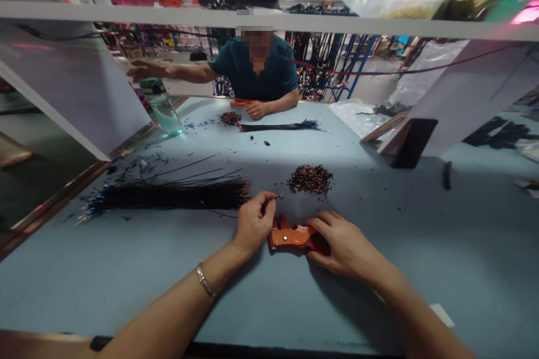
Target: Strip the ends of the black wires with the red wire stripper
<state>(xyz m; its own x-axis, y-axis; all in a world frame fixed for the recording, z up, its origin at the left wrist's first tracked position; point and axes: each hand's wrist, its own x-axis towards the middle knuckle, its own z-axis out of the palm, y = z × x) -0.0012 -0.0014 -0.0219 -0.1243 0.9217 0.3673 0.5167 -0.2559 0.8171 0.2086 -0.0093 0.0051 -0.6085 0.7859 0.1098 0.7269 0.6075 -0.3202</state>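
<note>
My left hand [255, 221] pinches the end of a thin dark wire [278, 196] just above the jaws of an orange and red hand tool [292, 236]. Around the handles of that tool, at its right end, my right hand [337, 241] is wrapped. Left of my left hand lies a thick bundle of black wires [172, 195], with blue and silver ends at the far left and copper-coloured ends at the right. A pile of small black and copper-coloured scraps [310, 179] sits just beyond the tool.
Across the blue table [236, 303] a person [263, 70] touches a bottle [165, 109]. Near them are an orange tool [244, 103], a smaller wire bundle [280, 127] and a scrap pile [231, 118]. A phone [415, 143] leans on the right panel.
</note>
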